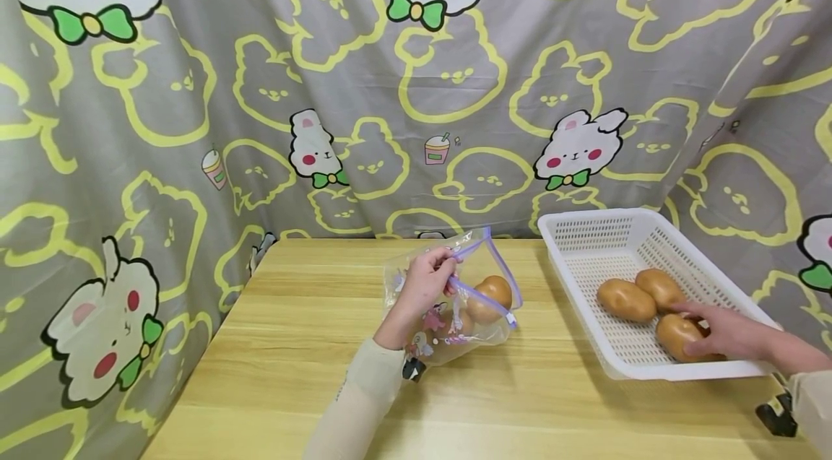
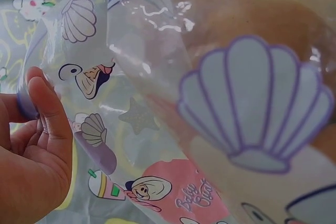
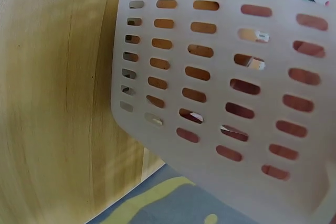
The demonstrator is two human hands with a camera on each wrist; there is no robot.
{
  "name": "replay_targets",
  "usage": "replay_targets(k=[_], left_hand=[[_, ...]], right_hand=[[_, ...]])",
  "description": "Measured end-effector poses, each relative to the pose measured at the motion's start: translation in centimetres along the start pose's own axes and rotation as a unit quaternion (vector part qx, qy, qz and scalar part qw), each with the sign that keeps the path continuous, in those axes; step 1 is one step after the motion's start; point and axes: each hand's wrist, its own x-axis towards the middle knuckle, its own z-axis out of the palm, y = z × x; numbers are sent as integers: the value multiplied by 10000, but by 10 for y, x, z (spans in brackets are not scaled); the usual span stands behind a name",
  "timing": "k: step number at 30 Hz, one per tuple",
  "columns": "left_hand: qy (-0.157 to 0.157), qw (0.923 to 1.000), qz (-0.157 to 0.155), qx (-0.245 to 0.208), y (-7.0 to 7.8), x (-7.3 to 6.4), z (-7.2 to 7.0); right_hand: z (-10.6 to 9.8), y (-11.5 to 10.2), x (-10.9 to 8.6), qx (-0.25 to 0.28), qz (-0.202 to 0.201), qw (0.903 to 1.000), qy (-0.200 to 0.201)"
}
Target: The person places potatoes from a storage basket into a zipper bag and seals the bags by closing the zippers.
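My left hand [image 1: 424, 288] pinches the purple zip edge of a clear printed zip bag [image 1: 398, 278], whose mouth gapes toward the right. In the left wrist view, thumb and fingers [image 2: 50, 111] close on the bag's rim. Brown potatoes [image 1: 490, 299] lie inside the bag, partly hidden by its prints. My right hand [image 1: 734, 330] reaches into a white plastic basket [image 1: 578, 315] and grips the nearest potato [image 1: 678, 337]. Two more potatoes [image 1: 626, 300] lie just beyond it. In the right wrist view the basket's slotted wall [image 3: 210, 85] mostly hides the hand.
The wooden table [image 1: 279, 344] carries the bag near its middle and the basket at the right. A grey patterned curtain [image 1: 416, 99] hangs behind the table and along both sides. The basket's raised rim [image 1: 689, 371] stands around the potatoes.
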Motion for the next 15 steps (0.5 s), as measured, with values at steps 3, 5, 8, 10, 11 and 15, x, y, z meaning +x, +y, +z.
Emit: replay_targets(k=[3, 5, 8, 10, 11, 15], left_hand=[[-16, 10000, -11, 18, -5, 3, 1], [-21, 10000, -24, 20, -15, 6, 1], [23, 10000, -40, 30, -27, 10, 3], [72, 10000, -53, 32, -32, 12, 3], [98, 9999, -47, 22, -33, 12, 4], [149, 9999, 2, -27, -35, 12, 4]], right_hand=[[0, -1, 0, -38, 50, 10000, 7], [1, -1, 0, -101, 78, 9999, 52], [2, -1, 0, -157, 61, 9998, 146], [3, -1, 0, -182, 45, 9995, 244], [3, -1, 0, -179, 10, 9994, 298], [3, -5, 2, 88, -105, 9986, 512]])
